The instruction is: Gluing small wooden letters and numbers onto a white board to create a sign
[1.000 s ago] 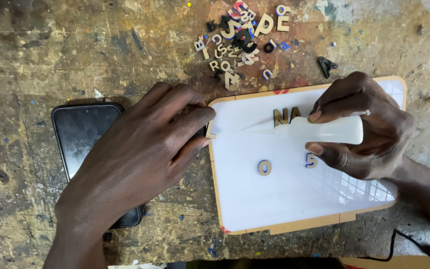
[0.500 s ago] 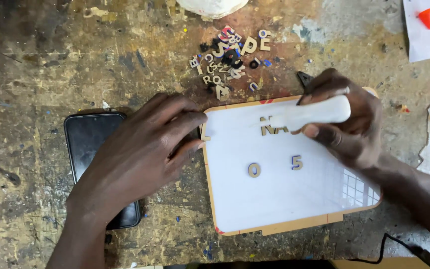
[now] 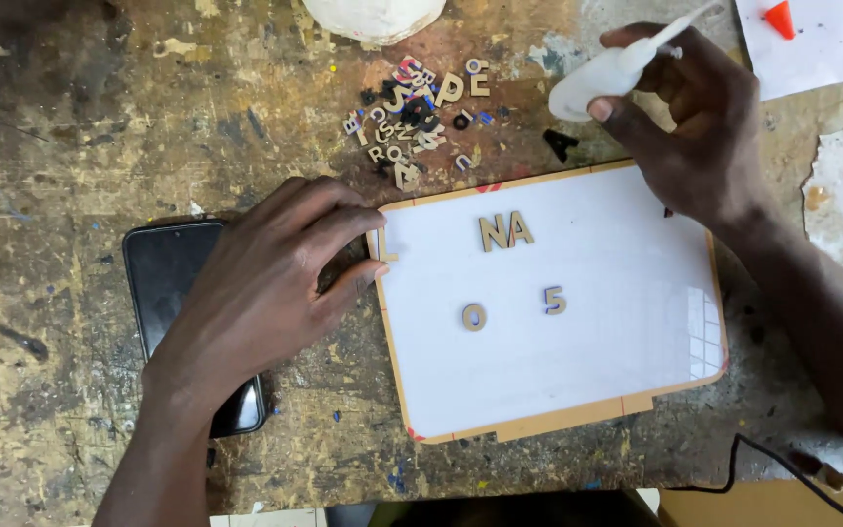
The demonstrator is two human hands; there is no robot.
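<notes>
White glue bottle [image 3: 605, 70] sits in the right hand [image 3: 695, 127], fingers and thumb curled around its body, its thin nozzle pointing up to the right; hand and bottle hang above the desk [image 3: 70, 117] just past the top right corner of the board. The left hand [image 3: 265, 283] lies flat with fingers loosely spread, fingertips pressing the left edge of the white board [image 3: 617, 361], the heel of the hand covering part of one black phone [image 3: 163, 278] that lies face up beside the board.

One board is in view, white with a thin orange rim, lying on the desk between the two hands. Four small wooden characters show fully on it: two letters [image 3: 505, 231] side by side near the top and, lower down, one round character [image 3: 474, 316] and one digit [image 3: 555, 300], set apart from each other. A fifth pale piece shows partly at the left edge by the fingertips.

Beyond the board's top edge, one loose heap of small letters [image 3: 421, 117] lies on the desk, wooden, black and coloured, too many and too tangled to count. One black piece [image 3: 560, 144] lies alone near the bottle. One white rounded object [image 3: 373, 18] is cut off by the top edge.
</notes>
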